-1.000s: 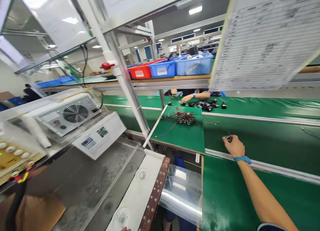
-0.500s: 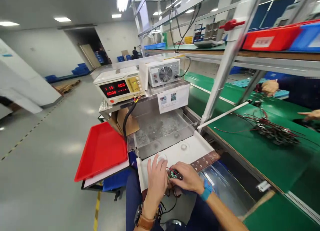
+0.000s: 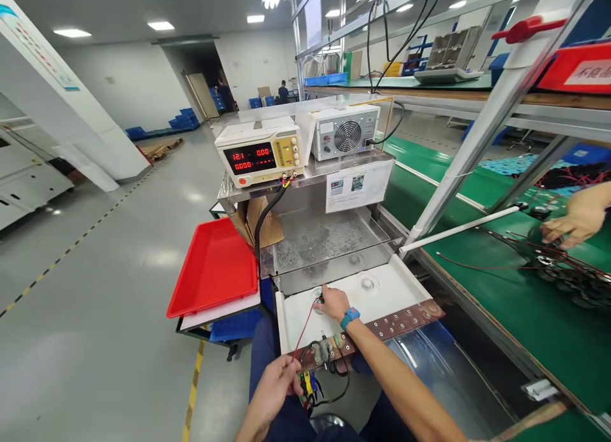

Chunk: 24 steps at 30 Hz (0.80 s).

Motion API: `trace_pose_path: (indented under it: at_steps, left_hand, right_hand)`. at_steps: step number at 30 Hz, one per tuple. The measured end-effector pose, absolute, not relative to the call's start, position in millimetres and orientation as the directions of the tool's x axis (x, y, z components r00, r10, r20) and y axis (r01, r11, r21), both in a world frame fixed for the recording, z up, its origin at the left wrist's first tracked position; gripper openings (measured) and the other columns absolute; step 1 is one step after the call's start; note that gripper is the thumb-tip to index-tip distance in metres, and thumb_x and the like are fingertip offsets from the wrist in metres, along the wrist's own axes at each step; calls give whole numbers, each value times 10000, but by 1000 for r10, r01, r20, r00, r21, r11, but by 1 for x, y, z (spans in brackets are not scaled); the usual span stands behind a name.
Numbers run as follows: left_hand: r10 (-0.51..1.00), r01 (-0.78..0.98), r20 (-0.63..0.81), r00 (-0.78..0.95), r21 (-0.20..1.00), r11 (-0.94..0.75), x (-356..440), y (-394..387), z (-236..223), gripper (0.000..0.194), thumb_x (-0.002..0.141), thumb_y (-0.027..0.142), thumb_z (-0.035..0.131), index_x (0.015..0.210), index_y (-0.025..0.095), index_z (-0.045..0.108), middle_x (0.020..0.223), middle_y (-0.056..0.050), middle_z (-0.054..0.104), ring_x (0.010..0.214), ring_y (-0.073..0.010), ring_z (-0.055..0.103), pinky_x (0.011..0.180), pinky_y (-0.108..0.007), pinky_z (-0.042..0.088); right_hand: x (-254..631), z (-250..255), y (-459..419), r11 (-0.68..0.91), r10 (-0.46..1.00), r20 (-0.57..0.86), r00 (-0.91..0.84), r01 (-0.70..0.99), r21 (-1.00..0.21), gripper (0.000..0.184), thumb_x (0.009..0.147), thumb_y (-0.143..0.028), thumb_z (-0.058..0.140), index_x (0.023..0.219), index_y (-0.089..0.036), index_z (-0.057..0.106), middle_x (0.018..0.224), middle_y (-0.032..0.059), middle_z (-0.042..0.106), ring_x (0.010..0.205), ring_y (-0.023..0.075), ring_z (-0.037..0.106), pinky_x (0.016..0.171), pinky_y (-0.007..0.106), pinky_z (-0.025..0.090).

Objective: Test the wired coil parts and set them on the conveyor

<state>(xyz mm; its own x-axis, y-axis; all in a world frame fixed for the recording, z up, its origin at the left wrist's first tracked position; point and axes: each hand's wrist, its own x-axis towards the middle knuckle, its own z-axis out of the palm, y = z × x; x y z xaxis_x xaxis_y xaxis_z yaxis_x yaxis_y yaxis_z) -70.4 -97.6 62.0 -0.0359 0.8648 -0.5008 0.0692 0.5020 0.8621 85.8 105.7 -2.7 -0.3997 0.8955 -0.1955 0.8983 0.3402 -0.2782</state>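
Observation:
My right hand (image 3: 335, 303) is closed around a small round part with a circuit board (image 3: 319, 297), mostly hidden by the fingers, over the white tray (image 3: 344, 289). From that part a thin red wire (image 3: 304, 327) runs down to my left hand (image 3: 279, 381), whose fingertips pinch its end. Between the hands lies the brown strip (image 3: 391, 323) with metal eyelets along the tray's front edge. Clips and black cables (image 3: 327, 353) sit on the strip, and a yellow and black connector (image 3: 308, 383) hangs below it, beside my left hand.
A power supply (image 3: 260, 154) with red digits stands on the metal shelf behind, beside a grey unit with a fan (image 3: 347, 135). To the left is a red tray (image 3: 214, 267). On the green bench at right, another person's hand (image 3: 580, 219) touches a pile of wired parts (image 3: 573, 270).
My right hand has moved forward over the white tray with the round part. My left hand has drawn back towards me, and the red wire now stretches between them. The view has shifted.

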Motion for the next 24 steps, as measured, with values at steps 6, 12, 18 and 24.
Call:
trace_pose_path:
  at_steps: [6, 12, 18, 24]
  left_hand:
    - [801, -440, -553, 230, 675, 593, -34, -109, 77, 345, 775, 485, 695, 837, 172, 566, 622, -12, 637, 592, -152, 650, 533, -221, 442]
    - [810, -328, -509, 293, 742, 585, -5, -88, 81, 428, 787, 547, 665, 789, 124, 604, 685, -64, 682, 552, -136, 664, 439, -171, 420]
    - [892, -287, -427, 148, 845, 452, 3, -45, 77, 500, 729, 611, 678, 805, 120, 629, 695, -29, 656, 482, -90, 606, 416, -163, 397]
    - [944, -117, -326, -50, 941, 319, 1, -10, 51, 492, 667, 597, 707, 817, 131, 653, 684, -41, 663, 611, -159, 646, 606, -278, 532]
  right_hand:
    - [87, -12, 107, 380, 880, -195, -433, 888, -258, 550, 803, -616, 627, 1093, -150, 582, 984, 140, 714, 929, 319, 662, 724, 319, 437]
    - [89, -15, 108, 418, 850, -212, -482, 863, -286, 393, 838, -459, 628, 1086, -160, 571, 1044, 117, 693, 950, 281, 654, 733, 295, 431]
    - [90, -22, 110, 357, 870, -230, -436, 879, -316, 360, 838, -456, 624, 1086, -200, 572, 999, 102, 709, 955, 252, 657, 728, 282, 414]
    - [92, -28, 113, 372, 871, -196, -450, 865, -337, 354, 826, -448, 615, 1073, -199, 571, 958, 95, 721, 923, 250, 669, 696, 280, 406]
